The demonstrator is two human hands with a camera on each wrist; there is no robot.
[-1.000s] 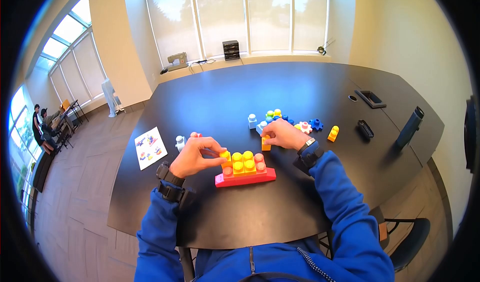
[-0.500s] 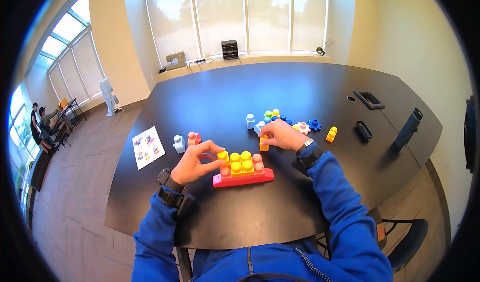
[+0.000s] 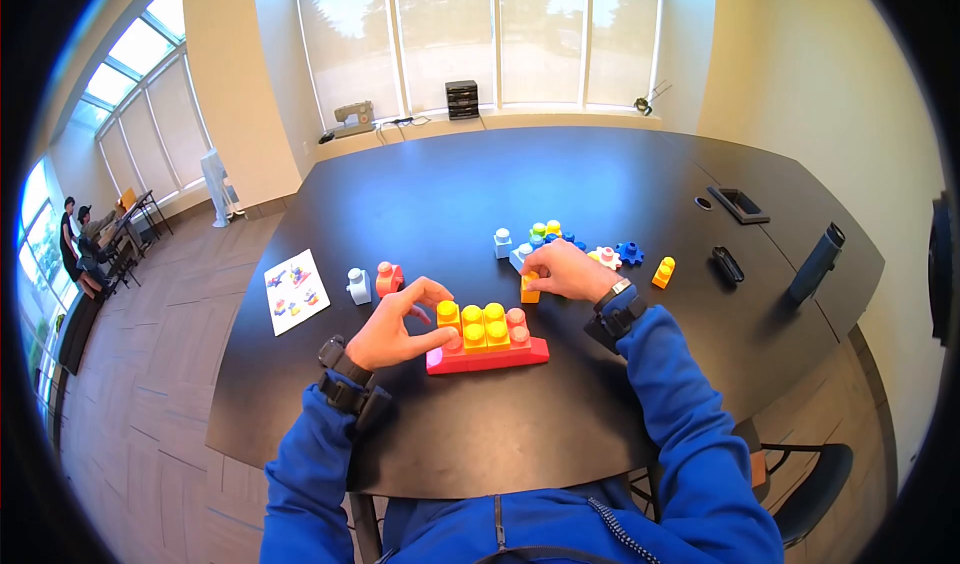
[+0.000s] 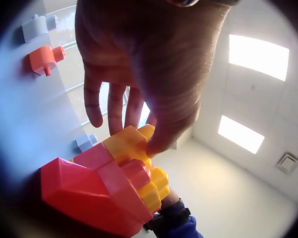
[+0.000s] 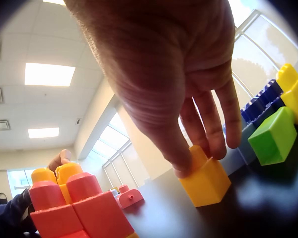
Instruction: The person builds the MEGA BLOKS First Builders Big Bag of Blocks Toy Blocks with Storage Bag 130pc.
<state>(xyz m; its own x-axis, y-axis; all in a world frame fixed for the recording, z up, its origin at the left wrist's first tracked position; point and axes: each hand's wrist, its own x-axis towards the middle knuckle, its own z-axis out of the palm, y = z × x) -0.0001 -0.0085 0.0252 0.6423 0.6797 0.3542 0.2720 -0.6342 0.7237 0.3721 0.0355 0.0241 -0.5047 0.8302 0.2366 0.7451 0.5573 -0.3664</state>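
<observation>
In front of me a red block base (image 3: 490, 359) carries pink and yellow blocks, with yellow studs along its top. My left hand (image 3: 390, 329) is at its left end, thumb and fingers spread apart around the left yellow block (image 4: 126, 144). In the left wrist view the thumb overlaps that block's edge while the fingers extend behind it. My right hand (image 3: 568, 269) pinches a single-stud yellow block (image 5: 206, 184) by its stud, between thumb and fingers. This block stands on the table to the right of the base.
Beyond my right hand are blue blocks, a green block (image 5: 273, 136) and gears (image 3: 628, 254). A lone yellow block (image 3: 663, 273), black case (image 3: 728, 266) and dark bottle (image 3: 818, 264) stand right. Left are a grey block (image 3: 358, 286), red block (image 3: 389, 279) and picture sheet (image 3: 297, 292).
My left thumb has dropped away from the yellow stud and the left fingers have spread from their pinch. The right hand stays at its yellow block.
</observation>
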